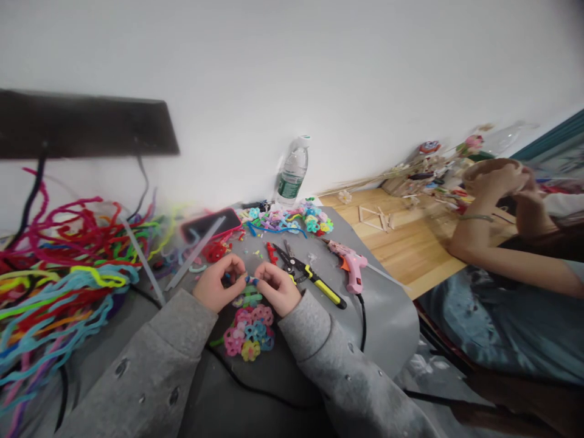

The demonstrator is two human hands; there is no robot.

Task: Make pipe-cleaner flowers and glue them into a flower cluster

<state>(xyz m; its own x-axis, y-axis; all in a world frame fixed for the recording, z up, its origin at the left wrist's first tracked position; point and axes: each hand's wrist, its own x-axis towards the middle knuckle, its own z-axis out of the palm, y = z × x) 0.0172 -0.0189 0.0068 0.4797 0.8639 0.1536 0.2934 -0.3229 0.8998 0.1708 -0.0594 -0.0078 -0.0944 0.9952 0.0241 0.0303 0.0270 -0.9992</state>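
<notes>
Pinching at the fingertips, the left hand (222, 285) and right hand (278, 289) gripped a small piece (251, 280) between them, its long axis too small to judge. Toward the person, just past a green fuzzy piece (252, 297), lay the flower cluster (250, 331) on the tabletop (387, 322), roughly midway between the sleeves; neither of the hands was clearly nearer.

Bare grey mat (390, 331) right of centre; I have passage there. Between it and the right hand (278, 289): yellow-handled pliers (326, 289), pink glue gun (354, 277), black cord (364, 322). Heaped pipe cleaners (73, 292) block the left edge. Bottle (292, 173) stands upper centre.
</notes>
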